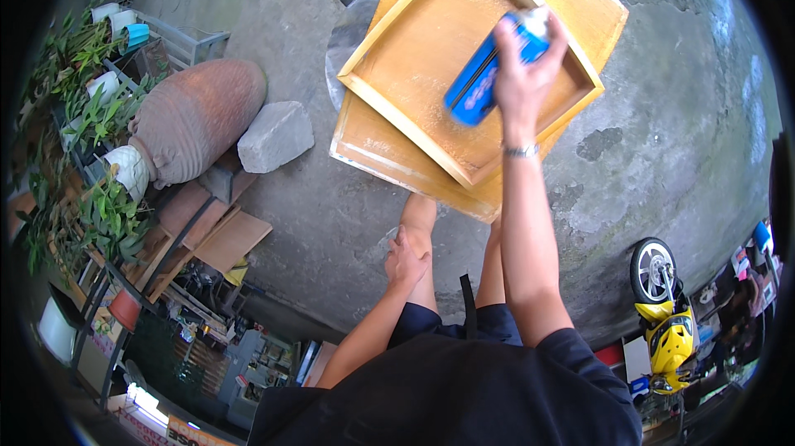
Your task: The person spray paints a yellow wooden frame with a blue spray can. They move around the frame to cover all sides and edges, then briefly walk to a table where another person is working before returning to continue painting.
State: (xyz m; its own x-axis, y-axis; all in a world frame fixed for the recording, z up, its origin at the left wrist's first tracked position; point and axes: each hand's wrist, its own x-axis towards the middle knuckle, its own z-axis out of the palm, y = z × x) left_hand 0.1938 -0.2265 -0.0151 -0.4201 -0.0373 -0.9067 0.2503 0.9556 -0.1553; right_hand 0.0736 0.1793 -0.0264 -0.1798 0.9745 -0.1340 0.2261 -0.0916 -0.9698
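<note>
My right hand (526,73), wearing a metal watch band, is wrapped round a blue spray can (476,91) with a white top. The can is tilted and slightly blurred over a shallow wooden tray (414,133) with raised edges. Bare wood shows inside it, with pale specks toward its far side. Beneath the tray lies a larger yellowish wooden board (373,148), turned at an angle to it. My left hand (406,261) rests on my left leg near the knee, holding no object, its fingers loosely spread against the skin.
Left of the board are a grey stone block (276,137) and a large clay jar (199,115) on its side. Potted plants (99,115) line the left edge, above loose wooden boards (228,239). A yellow motorcycle (669,338) stands at the lower right on the concrete floor.
</note>
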